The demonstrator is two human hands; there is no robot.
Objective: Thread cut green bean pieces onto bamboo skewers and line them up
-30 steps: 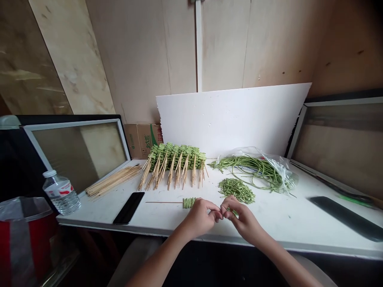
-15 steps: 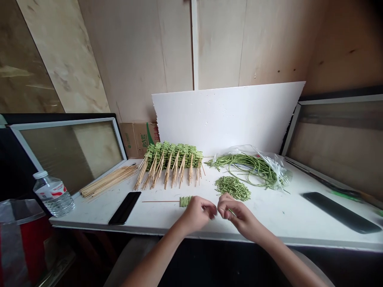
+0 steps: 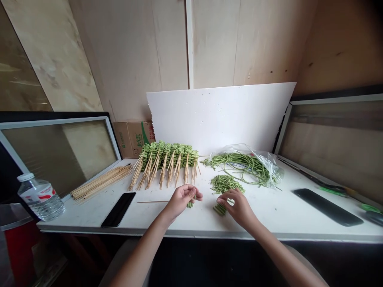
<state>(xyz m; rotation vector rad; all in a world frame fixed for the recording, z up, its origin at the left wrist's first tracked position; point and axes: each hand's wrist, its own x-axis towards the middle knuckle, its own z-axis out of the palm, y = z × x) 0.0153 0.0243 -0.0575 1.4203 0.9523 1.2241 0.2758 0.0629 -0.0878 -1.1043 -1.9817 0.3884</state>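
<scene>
My left hand [image 3: 182,199] is closed around a skewer [image 3: 152,201], whose bare end sticks out to the left; green bean pieces [image 3: 190,204] show under its fingers. To the right, my right hand [image 3: 236,204] has thumb and fingertips pinched together; whatever is between them is too small to make out. Beneath its fingertips lies a small group of cut bean pieces [image 3: 220,209]. A larger heap of cut beans [image 3: 226,184] sits just behind. Farther back at the left, finished bean skewers [image 3: 170,155] are stacked, their stick ends pointing forward.
Bare skewers [image 3: 103,181] lie at the left, near a black phone [image 3: 119,209] and a water bottle [image 3: 41,197]. Long beans [image 3: 248,165] in a clear bag lie back right. A dark flat object [image 3: 327,206] rests at the right. A white board [image 3: 221,115] stands behind.
My hands have moved apart, the left one leftward over the bean pieces on the skewer. Cut pieces beneath my right hand are now visible. The camera view has shifted slightly right.
</scene>
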